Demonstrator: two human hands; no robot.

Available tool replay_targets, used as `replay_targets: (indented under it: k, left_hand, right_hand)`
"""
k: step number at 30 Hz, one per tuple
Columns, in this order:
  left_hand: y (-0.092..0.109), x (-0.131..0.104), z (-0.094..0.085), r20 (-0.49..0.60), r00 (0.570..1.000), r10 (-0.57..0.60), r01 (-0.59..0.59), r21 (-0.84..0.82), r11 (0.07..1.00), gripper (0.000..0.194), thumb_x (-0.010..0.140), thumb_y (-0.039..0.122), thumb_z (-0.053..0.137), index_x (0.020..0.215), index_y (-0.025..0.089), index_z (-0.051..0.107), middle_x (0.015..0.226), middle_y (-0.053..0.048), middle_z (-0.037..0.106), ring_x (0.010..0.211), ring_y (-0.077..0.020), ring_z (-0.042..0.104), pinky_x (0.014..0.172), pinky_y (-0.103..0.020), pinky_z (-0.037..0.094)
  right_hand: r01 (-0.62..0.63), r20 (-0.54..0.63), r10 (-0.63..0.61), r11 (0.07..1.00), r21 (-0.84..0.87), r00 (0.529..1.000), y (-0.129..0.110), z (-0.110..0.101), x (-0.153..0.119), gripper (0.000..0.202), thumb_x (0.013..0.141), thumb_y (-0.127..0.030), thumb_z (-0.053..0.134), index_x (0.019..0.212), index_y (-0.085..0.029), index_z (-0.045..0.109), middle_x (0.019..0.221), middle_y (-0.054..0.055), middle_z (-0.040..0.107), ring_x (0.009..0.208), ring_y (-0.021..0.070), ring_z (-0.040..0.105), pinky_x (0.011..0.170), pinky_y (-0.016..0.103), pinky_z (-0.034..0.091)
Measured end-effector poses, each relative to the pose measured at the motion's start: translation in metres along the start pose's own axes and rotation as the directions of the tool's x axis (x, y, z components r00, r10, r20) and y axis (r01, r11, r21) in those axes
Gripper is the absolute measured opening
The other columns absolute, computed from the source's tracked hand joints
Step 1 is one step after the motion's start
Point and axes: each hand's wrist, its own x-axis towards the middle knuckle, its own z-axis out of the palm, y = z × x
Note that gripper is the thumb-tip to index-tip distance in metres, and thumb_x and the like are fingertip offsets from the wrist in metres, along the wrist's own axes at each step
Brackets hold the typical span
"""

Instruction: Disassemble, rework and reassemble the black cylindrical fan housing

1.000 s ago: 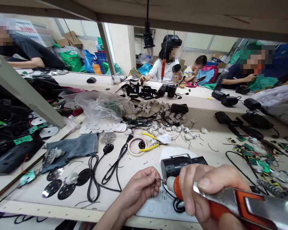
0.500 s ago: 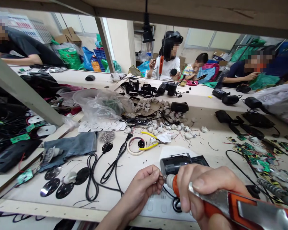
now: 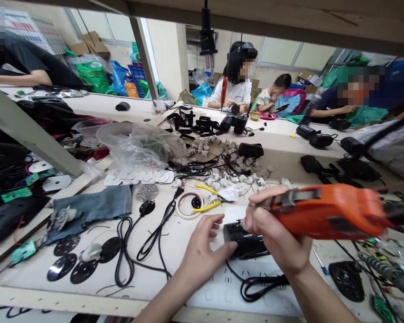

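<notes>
An orange electric screwdriver (image 3: 326,211) is gripped in my right hand (image 3: 279,233), its nose pointing left over a glossy black device housing (image 3: 244,246). The tip is hidden behind my fingers. My left hand (image 3: 204,249) is open at the left end of the housing, fingers apart, its thumb touching or very close to the near side. The housing lies on its side on a white slotted panel (image 3: 218,291). A coiled black cable (image 3: 259,287) lies in front of it.
Left are cables (image 3: 124,255), black discs (image 3: 84,271), denim (image 3: 97,206) and a dish of screws (image 3: 147,192). A tape roll (image 3: 180,211) and yellow tweezers-like tool (image 3: 207,208) lie beyond my left hand. White parts heap behind. A post (image 3: 30,130) stands left; a plug (image 3: 208,40) hangs overhead. Co-workers sit opposite.
My right hand has lifted and swung the screwdriver over the housing, away from my left fingertips. My left hand has opened from a pinch and moved to the housing's left end.
</notes>
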Motion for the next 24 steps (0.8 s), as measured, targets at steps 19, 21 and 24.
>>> replay_targets:
  k: [19, 21, 24]
  left_hand:
    - [-0.008, 0.010, 0.017, 0.102, 0.986, 0.135, -0.134, -0.013, 0.991, 0.051, 0.054, 0.023, 0.087, 0.102, 0.023, 0.071, 0.101, -0.007, 0.070, 0.103, -0.0328, 0.061, 0.092, -0.040, 0.046]
    - [-0.007, 0.011, 0.018, 0.076, 0.989, 0.127, -0.123, -0.047, 0.991, 0.048, 0.052, 0.021, 0.087, 0.098, 0.023, 0.072, 0.099, -0.007, 0.070, 0.102, -0.0326, 0.061, 0.091, -0.039, 0.047]
    - [-0.008, 0.011, 0.019, 0.072, 0.989, 0.131, -0.132, 0.014, 0.991, 0.046, 0.055, 0.021, 0.086, 0.099, 0.023, 0.073, 0.099, -0.007, 0.069, 0.099, -0.0312, 0.061, 0.092, -0.040, 0.046]
  right_hand:
    - [0.069, 0.027, -0.068, 0.996, -0.048, 0.997, 0.029, 0.015, 0.004, 0.008, 0.089, -0.026, 0.067, 0.090, -0.021, 0.060, 0.062, -0.004, 0.057, 0.048, 0.0128, 0.053, 0.048, 0.027, 0.048]
    - [0.079, 0.039, -0.076, 0.993, -0.087, 0.996, 0.031, 0.013, 0.003, 0.009, 0.088, -0.024, 0.067, 0.088, -0.021, 0.059, 0.062, -0.004, 0.057, 0.049, 0.0130, 0.054, 0.048, 0.027, 0.048]
    - [0.080, 0.055, -0.075, 0.991, -0.106, 0.996, 0.034, 0.013, 0.003, 0.010, 0.087, -0.026, 0.067, 0.085, -0.021, 0.058, 0.061, -0.004, 0.058, 0.050, 0.0134, 0.055, 0.050, 0.027, 0.050]
